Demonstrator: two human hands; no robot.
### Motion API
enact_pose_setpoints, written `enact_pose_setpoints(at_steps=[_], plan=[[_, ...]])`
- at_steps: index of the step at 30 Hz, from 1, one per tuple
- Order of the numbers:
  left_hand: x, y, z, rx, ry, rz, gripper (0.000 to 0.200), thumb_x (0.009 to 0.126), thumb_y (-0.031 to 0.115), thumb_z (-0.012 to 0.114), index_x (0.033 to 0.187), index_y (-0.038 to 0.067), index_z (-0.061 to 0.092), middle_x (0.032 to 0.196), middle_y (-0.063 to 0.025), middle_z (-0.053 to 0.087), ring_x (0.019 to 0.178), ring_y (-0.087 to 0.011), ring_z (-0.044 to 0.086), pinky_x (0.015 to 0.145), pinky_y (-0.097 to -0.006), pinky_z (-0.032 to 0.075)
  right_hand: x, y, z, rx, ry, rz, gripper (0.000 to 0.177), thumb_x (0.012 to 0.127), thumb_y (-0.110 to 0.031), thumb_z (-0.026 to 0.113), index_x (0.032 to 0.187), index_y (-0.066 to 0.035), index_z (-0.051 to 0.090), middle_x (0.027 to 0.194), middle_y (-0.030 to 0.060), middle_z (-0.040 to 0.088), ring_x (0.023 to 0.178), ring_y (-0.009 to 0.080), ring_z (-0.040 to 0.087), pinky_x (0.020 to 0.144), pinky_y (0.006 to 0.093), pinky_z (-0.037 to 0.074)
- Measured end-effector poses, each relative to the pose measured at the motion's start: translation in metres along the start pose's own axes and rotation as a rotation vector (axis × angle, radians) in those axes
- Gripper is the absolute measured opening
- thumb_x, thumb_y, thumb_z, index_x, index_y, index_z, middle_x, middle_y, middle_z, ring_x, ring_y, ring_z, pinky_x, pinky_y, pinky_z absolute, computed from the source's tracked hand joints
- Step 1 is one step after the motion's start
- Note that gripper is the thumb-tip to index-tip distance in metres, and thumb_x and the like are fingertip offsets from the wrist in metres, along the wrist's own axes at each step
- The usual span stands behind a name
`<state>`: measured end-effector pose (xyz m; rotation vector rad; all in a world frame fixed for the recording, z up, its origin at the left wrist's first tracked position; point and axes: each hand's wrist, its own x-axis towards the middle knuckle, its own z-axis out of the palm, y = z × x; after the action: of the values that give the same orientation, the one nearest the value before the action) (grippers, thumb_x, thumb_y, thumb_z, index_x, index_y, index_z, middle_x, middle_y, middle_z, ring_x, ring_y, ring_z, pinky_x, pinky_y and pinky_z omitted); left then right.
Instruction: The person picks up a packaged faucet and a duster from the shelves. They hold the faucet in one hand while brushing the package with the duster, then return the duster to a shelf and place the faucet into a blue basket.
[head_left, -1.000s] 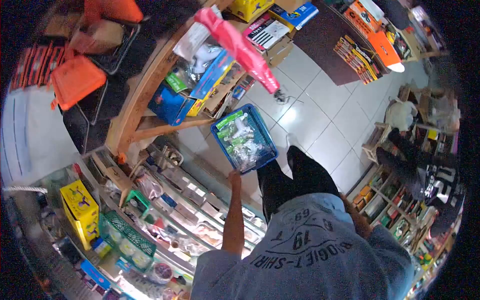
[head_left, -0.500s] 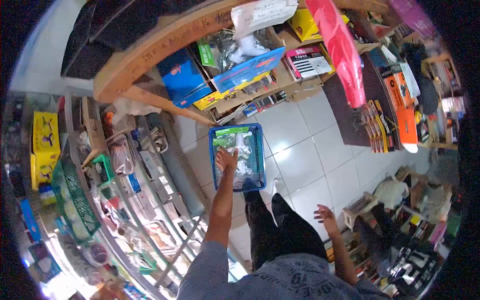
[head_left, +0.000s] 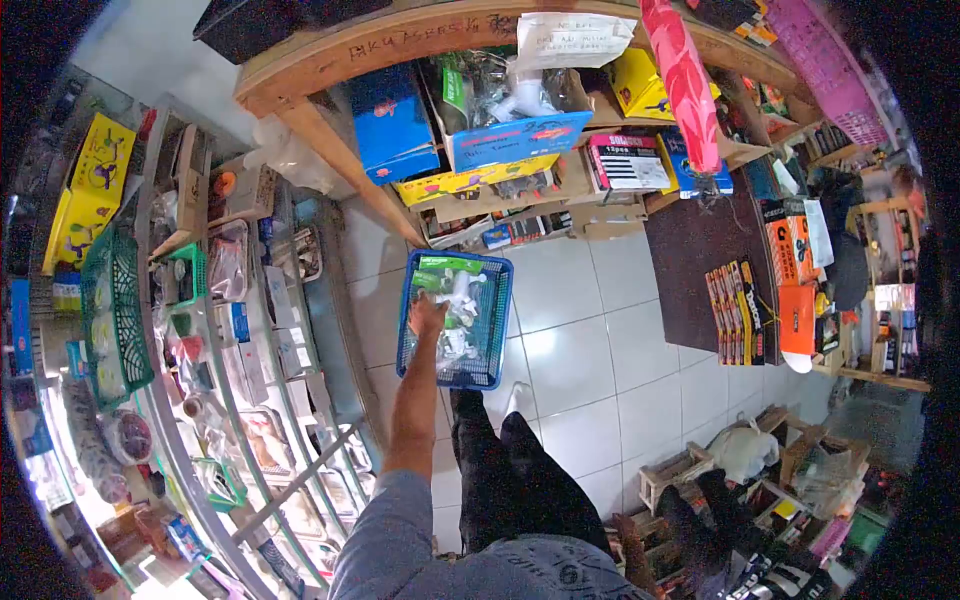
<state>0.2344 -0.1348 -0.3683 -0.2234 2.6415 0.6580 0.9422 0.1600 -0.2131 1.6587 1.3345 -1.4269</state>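
Note:
A blue plastic basket [head_left: 505,325] stands on the tiled floor by my feet. In it lie clear plastic packets with green headers and white, tap-like plastic parts [head_left: 460,295] inside. My left hand [head_left: 428,316] reaches into the basket's left side, fingers bent down around the edge of a packet; part of the grip is hidden by the hand itself. My right hand [head_left: 630,545] hangs low at my right side, dark and mostly hidden by my body, so its fingers cannot be made out.
A wooden shelf above the basket holds a blue box [head_left: 520,140] of similar packets and a yellow box [head_left: 640,85]. A pink wrapped roll [head_left: 683,90] hangs in front. Glass shelving [head_left: 230,350] runs along the left; a small wooden stool [head_left: 675,475] stands right.
My left hand has gone from spread fingers over the basket to bent fingers on a packet. My right hand has dropped lower, close to my body. The view has shifted.

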Motion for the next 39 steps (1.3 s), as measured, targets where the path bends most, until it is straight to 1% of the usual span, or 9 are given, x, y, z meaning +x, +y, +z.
enact_pose_setpoints(at_steps=[6,10,19,24,28,31,33,36,39], plan=[[-0.028,0.022,-0.023,0.024,0.143,0.109,0.056,0.075,0.040,0.072,0.121,0.017,0.052,0.111,-0.0145,0.063,0.103,-0.0358,0.059,0.086,-0.0531,0.043,-0.039,-0.075,0.035,0.028,-0.066,-0.314,0.051,0.091,-0.047,0.053,0.126,-0.010,0.051,0.107,0.0126,0.063,0.094,0.0259,0.062,0.066,0.0363,0.052],[-0.037,0.032,-0.030,0.001,0.135,0.051,0.053,0.077,0.038,0.070,0.122,0.018,0.052,0.109,-0.0143,0.064,0.101,-0.0357,0.060,0.086,-0.0527,0.043,-0.025,-0.108,0.050,0.321,-0.304,-0.323,0.044,0.093,-0.043,0.055,0.126,-0.013,0.051,0.102,0.0106,0.066,0.083,0.0187,0.064,0.068,0.0341,0.051],[-0.041,0.032,-0.031,0.023,0.229,0.137,0.040,0.082,0.029,0.065,0.115,0.010,0.051,0.122,-0.0138,0.054,0.117,-0.0332,0.049,0.091,-0.0498,0.039,-0.050,-0.136,0.057,0.039,-0.127,-0.243,0.044,0.094,-0.040,0.055,0.127,-0.011,0.051,0.103,0.0124,0.065,0.084,0.0199,0.064,0.070,0.0349,0.051],[-0.044,0.039,-0.031,-0.185,0.251,0.204,0.033,0.084,0.022,0.061,0.109,0.004,0.049,0.108,-0.0245,0.057,0.085,-0.0477,0.059,0.072,-0.0543,0.048,-0.036,-0.109,0.040,0.029,-0.090,-0.198,0.050,0.092,-0.040,0.056,0.128,-0.005,0.049,0.103,0.0140,0.066,0.086,0.0233,0.065,0.070,0.0355,0.052],[-0.051,0.026,-0.032,-0.306,0.345,0.134,0.031,0.083,0.020,0.065,0.105,0.004,0.051,0.104,-0.0199,0.060,0.085,-0.0431,0.062,0.073,-0.0509,0.050,-0.020,-0.105,0.036,0.054,-0.120,-0.250,0.053,0.092,-0.044,0.055,0.128,-0.006,0.050,0.102,0.0129,0.067,0.085,0.0223,0.065,0.066,0.0354,0.051],[-0.078,0.004,-0.040,-0.845,0.284,0.172,0.029,0.081,0.016,0.068,0.102,0.005,0.052,0.099,-0.0125,0.059,0.084,-0.0355,0.063,0.073,-0.0471,0.053,-0.036,-0.147,0.054,-0.081,-0.029,-0.216,0.052,0.092,-0.047,0.053,0.127,-0.008,0.051,0.099,0.0104,0.068,0.083,0.0192,0.065,0.064,0.0330,0.048],[-0.125,0.013,-0.070,-1.459,-0.040,-0.237,0.030,0.081,0.013,0.070,0.104,0.007,0.051,0.100,-0.0074,0.056,0.089,-0.0282,0.062,0.078,-0.0447,0.053,-0.025,-0.157,0.063,-0.065,-0.083,-0.540,0.051,0.093,-0.048,0.052,0.125,-0.009,0.053,0.100,0.0084,0.067,0.083,0.0167,0.064,0.065,0.0308,0.047],[-0.194,-0.006,-0.083,-1.584,-0.368,0.247,0.025,0.090,0.015,0.059,0.113,0.011,0.050,0.112,-0.0056,0.055,0.112,-0.0277,0.053,0.092,-0.0522,0.045,-0.046,-0.224,0.084,0.050,-0.177,-0.762,0.046,0.094,-0.043,0.053,0.124,-0.009,0.054,0.100,0.0052,0.067,0.083,0.0145,0.063,0.068,0.0286,0.047],[-0.265,0.009,-0.103,-2.040,-0.706,0.100,0.030,0.096,0.013,0.049,0.127,0.014,0.049,0.123,-0.0033,0.055,0.119,-0.0267,0.051,0.099,-0.0515,0.041,-0.107,-0.314,0.108,0.060,-0.201,-0.768,0.042,0.096,-0.036,0.052,0.127,-0.008,0.052,0.103,0.0043,0.065,0.086,0.0137,0.062,0.070,0.0277,0.048]])
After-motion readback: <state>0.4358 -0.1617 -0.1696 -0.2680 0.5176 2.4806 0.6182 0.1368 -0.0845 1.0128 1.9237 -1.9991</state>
